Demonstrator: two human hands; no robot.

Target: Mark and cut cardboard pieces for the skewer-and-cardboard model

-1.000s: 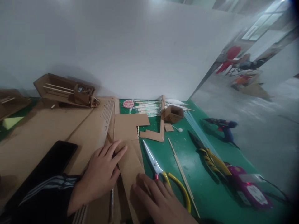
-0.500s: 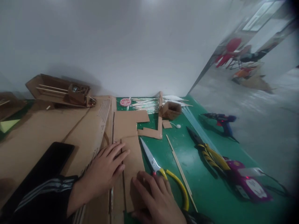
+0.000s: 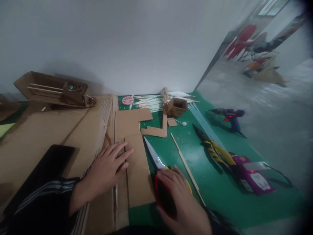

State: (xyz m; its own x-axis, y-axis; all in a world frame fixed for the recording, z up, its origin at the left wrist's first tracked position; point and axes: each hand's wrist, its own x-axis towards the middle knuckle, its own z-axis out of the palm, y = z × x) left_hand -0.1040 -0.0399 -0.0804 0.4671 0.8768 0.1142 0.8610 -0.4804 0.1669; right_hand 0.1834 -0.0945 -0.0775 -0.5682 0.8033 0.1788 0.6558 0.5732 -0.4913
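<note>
My left hand lies with fingers apart on the cardboard, across the edge of a narrow flat cardboard piece. Around the handles of the scissors curl the fingers of my right hand. Their silver blades point away from me, beside the cardboard piece's right edge. A red-edged handle loop shows under my palm, while most of the yellow handle is hidden. Beyond my left hand, a cut cardboard piece lies near an angled cardboard strip.
A phone lies at left, with a cardboard model behind it. At right are wooden sticks, pliers, a purple tape measure and a glue gun. A small cardboard box stands near the wall.
My right hand has moved right, off the cardboard piece and onto the scissors' handles. My left hand stays on the cardboard. The whole view has shifted slightly.
</note>
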